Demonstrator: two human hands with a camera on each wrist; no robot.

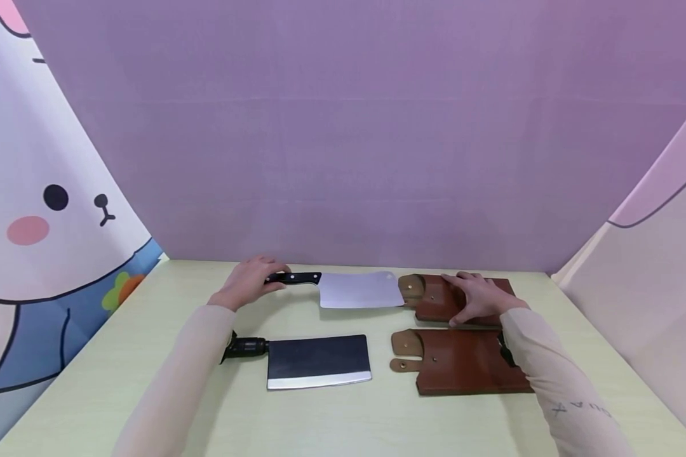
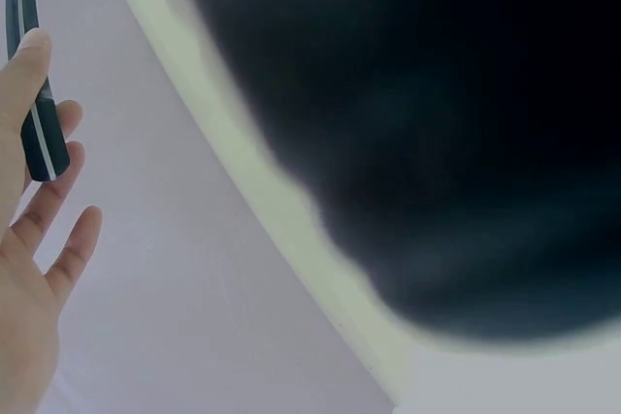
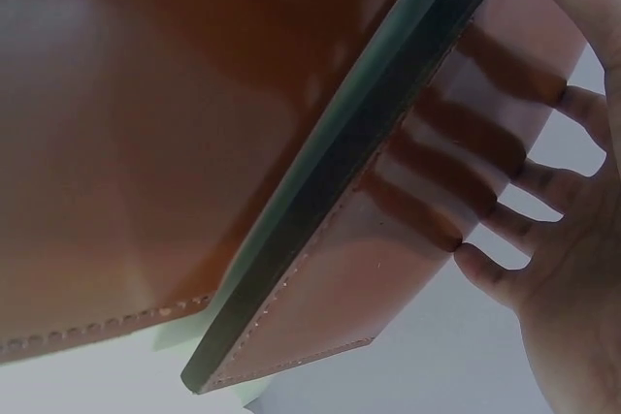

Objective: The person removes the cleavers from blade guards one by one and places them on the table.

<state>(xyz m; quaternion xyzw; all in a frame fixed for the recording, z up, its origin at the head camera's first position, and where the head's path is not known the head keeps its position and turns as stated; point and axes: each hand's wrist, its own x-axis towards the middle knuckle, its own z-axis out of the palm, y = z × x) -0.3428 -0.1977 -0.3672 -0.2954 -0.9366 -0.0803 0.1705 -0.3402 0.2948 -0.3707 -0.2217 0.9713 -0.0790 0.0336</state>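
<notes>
My left hand [image 1: 251,279] pinches the black riveted handle [image 1: 297,278] of a silver cleaver [image 1: 360,290] at the back of the table. In the left wrist view the thumb and fingers hold that handle's end. The cleaver's blade points right, its front end right at the mouth of a brown leather knife sheath [image 1: 432,311]. My right hand [image 1: 478,297] spans this back sheath, thumb at its near edge and fingers at the far edge. In the right wrist view the fingertips [image 3: 475,261] meet the leather's far edge.
Nearer me lies a dark-bladed cleaver [image 1: 318,362] with a black handle, partly behind the left sleeve. A second brown sheath [image 1: 469,371] lies to its right, partly under the right forearm. A purple panel [image 1: 343,158] stands behind the table [image 1: 331,425].
</notes>
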